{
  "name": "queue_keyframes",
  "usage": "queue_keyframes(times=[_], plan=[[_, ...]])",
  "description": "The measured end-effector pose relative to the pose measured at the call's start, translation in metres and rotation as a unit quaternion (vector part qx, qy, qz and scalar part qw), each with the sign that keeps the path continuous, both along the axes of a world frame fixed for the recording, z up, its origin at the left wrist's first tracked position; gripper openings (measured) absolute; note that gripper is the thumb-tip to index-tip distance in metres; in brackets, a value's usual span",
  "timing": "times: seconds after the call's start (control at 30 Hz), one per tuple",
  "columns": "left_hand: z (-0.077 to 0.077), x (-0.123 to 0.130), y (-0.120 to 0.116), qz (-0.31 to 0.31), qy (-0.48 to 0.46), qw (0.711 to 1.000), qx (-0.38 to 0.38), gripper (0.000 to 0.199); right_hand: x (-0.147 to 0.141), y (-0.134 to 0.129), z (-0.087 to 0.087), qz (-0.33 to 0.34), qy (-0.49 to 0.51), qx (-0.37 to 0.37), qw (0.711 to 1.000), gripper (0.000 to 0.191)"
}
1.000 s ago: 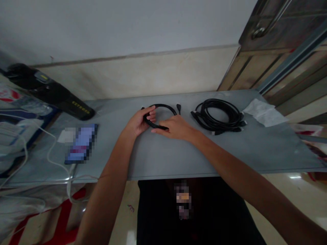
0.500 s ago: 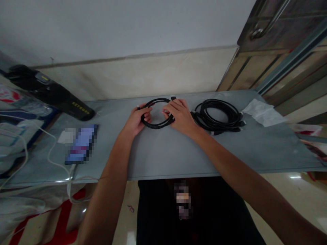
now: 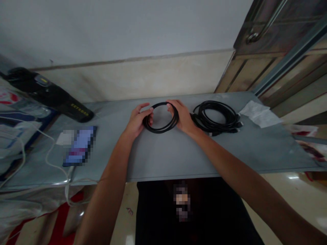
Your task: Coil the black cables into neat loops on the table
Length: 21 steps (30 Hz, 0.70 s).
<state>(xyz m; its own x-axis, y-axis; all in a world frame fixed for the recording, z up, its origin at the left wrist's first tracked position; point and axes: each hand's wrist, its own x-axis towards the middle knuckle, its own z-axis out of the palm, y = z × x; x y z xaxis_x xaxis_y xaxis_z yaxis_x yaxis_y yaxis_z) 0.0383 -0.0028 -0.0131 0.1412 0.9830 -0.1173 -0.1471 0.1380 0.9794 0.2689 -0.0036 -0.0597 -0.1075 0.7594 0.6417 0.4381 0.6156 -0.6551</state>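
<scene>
Between my hands is a black cable (image 3: 161,130) wound into a round coil of a few loops, held over the grey table. My left hand (image 3: 139,120) grips its left side, thumb on top and fingers curled beneath. On the opposite side my right hand (image 3: 182,115) holds the loops, with its thumb inside the ring. The cable's plugs are hidden by my hands. Just right of my right hand lies a larger pile of coiled black cables (image 3: 217,117), with several plugs sticking out along its right and lower edges.
A crumpled white tissue (image 3: 260,114) lies right of the pile. At left are a blurred-out phone (image 3: 80,144), a white cord (image 3: 51,160) and a black tool with yellow lettering (image 3: 63,103). The grey tabletop (image 3: 173,156) ends at a wall (image 3: 153,78) behind.
My right hand has shifted from pinching the cable's end area to grasping the coil's right side. The coil is now rounder, and the plug near my right hand no longer shows.
</scene>
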Motion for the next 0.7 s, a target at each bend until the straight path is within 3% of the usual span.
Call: queue_keyframes(times=[0.1, 0.27, 0.37, 0.57, 0.7], plan=[[-0.003, -0.002, 0.002, 0.025, 0.017, 0.999, 0.010, 0.070, 0.000, -0.003, 0.003, 0.017, -0.025, 0.004, 1.000, 0.052], [-0.008, -0.002, 0.002, 0.004, 0.069, 0.994, 0.083, 0.050, 0.004, -0.005, -0.001, 0.065, -0.049, -0.003, 0.997, 0.046], [-0.012, -0.003, 0.003, 0.016, 0.111, 0.986, 0.123, 0.042, 0.010, 0.000, -0.008, 0.078, -0.042, -0.013, 0.996, 0.054], [-0.020, -0.006, 0.008, 0.029, 0.151, 0.973, 0.170, 0.034, 0.010, 0.011, -0.011, 0.057, 0.053, -0.104, 0.992, 0.038], [-0.024, -0.007, 0.011, 0.033, 0.172, 0.965, 0.196, 0.031, 0.004, 0.008, -0.005, 0.100, 0.143, -0.157, 0.972, 0.056]])
